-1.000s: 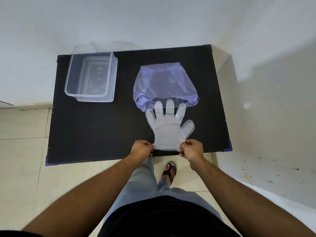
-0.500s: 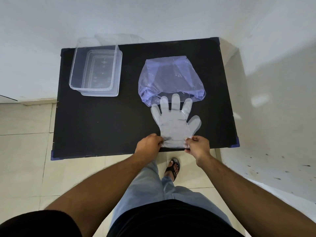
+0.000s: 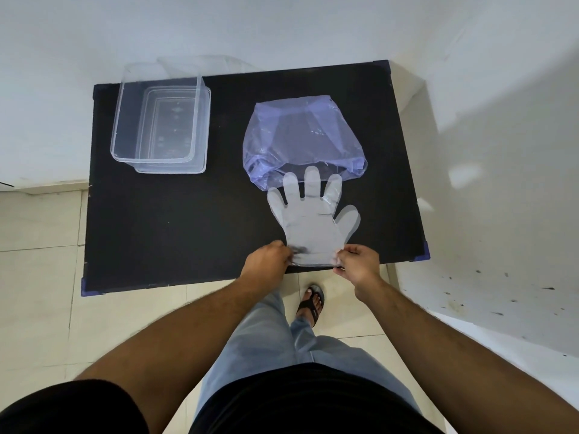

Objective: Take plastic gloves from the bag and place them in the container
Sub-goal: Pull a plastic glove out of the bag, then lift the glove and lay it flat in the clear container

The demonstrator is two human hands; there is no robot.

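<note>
A clear plastic glove point(image 3: 311, 220) lies flat on the black table point(image 3: 175, 227), fingers pointing away from me, their tips over the mouth of a translucent purple bag point(image 3: 302, 139). My left hand point(image 3: 268, 260) pinches the glove's cuff at its left corner. My right hand point(image 3: 358, 261) pinches the cuff's right corner. Both hands sit at the table's near edge. A clear rectangular container point(image 3: 163, 126) stands at the table's far left and looks empty.
White walls run behind the table and along its right side. Tiled floor lies to the left and below. My sandalled foot point(image 3: 310, 303) stands under the table's near edge.
The camera view has shifted a little, so the table sits lower in frame. Both hands stay pinched on the glove's cuff at the near edge; the glove has barely moved.
</note>
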